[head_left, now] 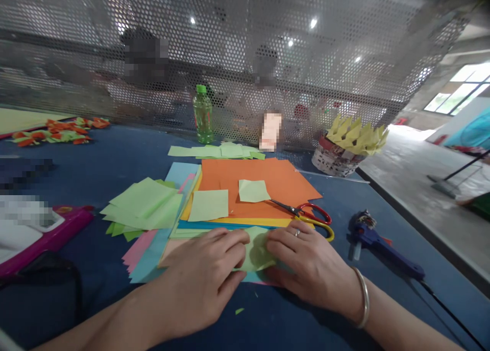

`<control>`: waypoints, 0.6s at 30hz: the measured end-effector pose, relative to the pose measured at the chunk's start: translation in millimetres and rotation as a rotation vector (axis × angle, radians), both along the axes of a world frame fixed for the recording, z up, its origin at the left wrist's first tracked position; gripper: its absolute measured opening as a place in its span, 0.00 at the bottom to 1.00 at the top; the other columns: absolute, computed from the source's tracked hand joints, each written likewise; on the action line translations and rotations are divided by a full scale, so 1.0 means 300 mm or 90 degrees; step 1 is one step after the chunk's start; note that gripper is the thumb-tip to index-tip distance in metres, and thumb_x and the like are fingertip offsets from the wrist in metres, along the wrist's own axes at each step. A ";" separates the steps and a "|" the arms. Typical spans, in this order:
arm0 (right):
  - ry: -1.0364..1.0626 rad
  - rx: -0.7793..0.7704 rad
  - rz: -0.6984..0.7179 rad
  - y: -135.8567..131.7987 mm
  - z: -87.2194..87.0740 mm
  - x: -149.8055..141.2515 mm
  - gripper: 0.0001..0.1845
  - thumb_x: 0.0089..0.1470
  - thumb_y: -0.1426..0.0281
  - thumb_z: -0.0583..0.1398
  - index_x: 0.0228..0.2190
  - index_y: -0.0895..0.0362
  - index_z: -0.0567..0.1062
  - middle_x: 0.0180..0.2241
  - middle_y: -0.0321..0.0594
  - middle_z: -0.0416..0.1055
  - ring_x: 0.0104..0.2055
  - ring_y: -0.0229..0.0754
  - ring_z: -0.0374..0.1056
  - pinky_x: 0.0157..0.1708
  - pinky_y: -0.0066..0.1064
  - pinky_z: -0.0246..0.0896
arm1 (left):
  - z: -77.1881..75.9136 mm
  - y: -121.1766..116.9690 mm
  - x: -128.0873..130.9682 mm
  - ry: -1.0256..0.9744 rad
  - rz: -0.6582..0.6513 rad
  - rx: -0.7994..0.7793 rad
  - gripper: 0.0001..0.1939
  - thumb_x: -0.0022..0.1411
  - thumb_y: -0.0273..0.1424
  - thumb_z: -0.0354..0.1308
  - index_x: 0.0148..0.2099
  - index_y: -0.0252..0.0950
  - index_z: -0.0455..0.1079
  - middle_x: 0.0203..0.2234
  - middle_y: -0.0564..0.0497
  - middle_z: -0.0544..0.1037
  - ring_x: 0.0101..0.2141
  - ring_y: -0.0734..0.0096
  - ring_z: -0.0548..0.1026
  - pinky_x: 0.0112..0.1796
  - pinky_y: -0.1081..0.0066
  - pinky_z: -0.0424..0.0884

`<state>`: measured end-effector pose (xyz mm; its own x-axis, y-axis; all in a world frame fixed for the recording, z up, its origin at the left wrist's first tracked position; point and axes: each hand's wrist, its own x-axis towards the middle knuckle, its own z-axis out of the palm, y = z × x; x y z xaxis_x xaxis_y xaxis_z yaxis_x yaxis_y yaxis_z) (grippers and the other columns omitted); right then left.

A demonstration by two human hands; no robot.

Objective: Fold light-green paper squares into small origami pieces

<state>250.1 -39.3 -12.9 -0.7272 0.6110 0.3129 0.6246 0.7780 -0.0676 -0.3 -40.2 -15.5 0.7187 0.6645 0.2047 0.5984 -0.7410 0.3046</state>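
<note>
Between my two hands lies a small piece of pale green paper [257, 251], its surface slightly bent. My left hand [209, 272] has curled fingers and a thumb gripping the paper's left side. On its right side, my right hand [308, 261], with a ring and a bangle, closes its fingers over the edge; its thumb is mostly hidden. Beneath is a stack of coloured sheets, topped by orange paper [264, 169]. Two more pale green pieces, a left square [209, 206] and a right square [253, 191], rest there. Scissors [306, 214] with red and yellow handles lie beyond my right hand.
A blue glue gun [386, 249] with a cord lies at the right. Loose green sheets [145, 205] spread at the left. A green bottle [202, 116], paper strips [218, 150] and a basket [337, 157] with yellow paper points stand near the perforated screen [229, 49].
</note>
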 end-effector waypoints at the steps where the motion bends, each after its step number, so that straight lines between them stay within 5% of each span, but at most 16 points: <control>1: -0.002 0.003 0.008 0.001 0.000 0.001 0.10 0.62 0.65 0.60 0.43 0.57 0.73 0.42 0.45 0.77 0.42 0.46 0.73 0.46 0.41 0.63 | -0.003 0.000 -0.001 0.002 0.005 -0.001 0.03 0.69 0.29 0.50 0.41 0.40 0.64 0.56 0.49 0.71 0.53 0.52 0.70 0.51 0.50 0.67; 4: 0.006 0.013 0.037 0.003 0.003 0.001 0.05 0.64 0.72 0.57 0.38 0.56 0.73 0.41 0.45 0.77 0.42 0.43 0.73 0.48 0.39 0.63 | -0.009 0.001 -0.003 0.006 0.015 -0.011 0.02 0.68 0.29 0.51 0.42 0.40 0.64 0.60 0.50 0.68 0.56 0.50 0.67 0.53 0.48 0.67; 10: 0.032 0.007 0.071 0.005 0.009 0.000 0.11 0.67 0.75 0.51 0.35 0.56 0.72 0.39 0.44 0.78 0.41 0.41 0.74 0.47 0.36 0.65 | -0.007 0.000 -0.008 0.013 0.014 -0.008 0.03 0.68 0.29 0.52 0.43 0.40 0.65 0.60 0.49 0.68 0.56 0.51 0.68 0.53 0.49 0.68; 16: 0.048 -0.022 0.060 -0.003 0.014 -0.004 0.11 0.64 0.77 0.51 0.31 0.56 0.69 0.39 0.44 0.77 0.39 0.42 0.75 0.47 0.38 0.68 | -0.014 0.006 -0.012 -0.010 0.007 0.030 0.22 0.66 0.35 0.59 0.60 0.43 0.61 0.57 0.47 0.71 0.54 0.52 0.71 0.50 0.56 0.70; 18: 0.050 -0.031 0.058 -0.005 0.013 -0.003 0.12 0.63 0.78 0.51 0.30 0.55 0.69 0.38 0.44 0.76 0.39 0.42 0.74 0.46 0.38 0.68 | -0.020 0.014 -0.012 -0.020 0.008 0.036 0.19 0.66 0.35 0.60 0.58 0.43 0.64 0.56 0.47 0.72 0.52 0.53 0.72 0.49 0.58 0.70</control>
